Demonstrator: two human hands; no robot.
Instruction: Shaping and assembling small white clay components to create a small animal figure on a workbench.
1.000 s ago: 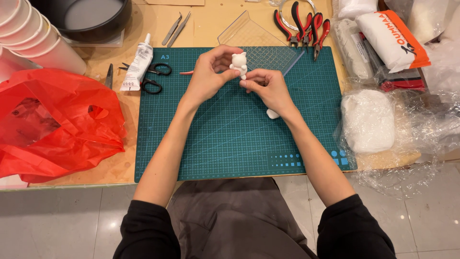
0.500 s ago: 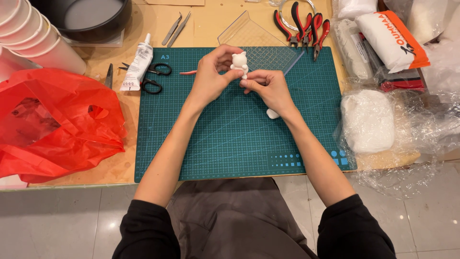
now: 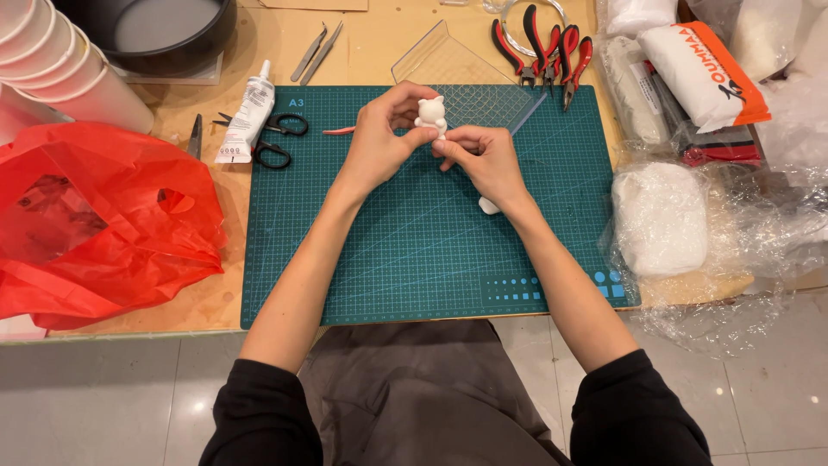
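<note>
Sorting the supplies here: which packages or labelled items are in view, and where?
White glue tube: left of the green mat, dark label.
White-and-orange packet: top right, soft, pillow-shaped.
Clear-wrapped white block: right of the mat.
Red plastic bag: left, crumpled.

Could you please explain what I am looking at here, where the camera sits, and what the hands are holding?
There is no machine here: a person works with two bare hands, and the single picture comes from a camera worn on their head, looking down.

The left hand and right hand together hold a small white clay figurine with little ears above a green cutting mat. A small white clay piece lies on the mat by the right wrist.

Around the mat, on the wooden table, are black scissors, a white glue tube, red-handled pliers, a clear plastic sheet, a wrapped block of white clay, a red plastic bag and stacked white cups.
</note>
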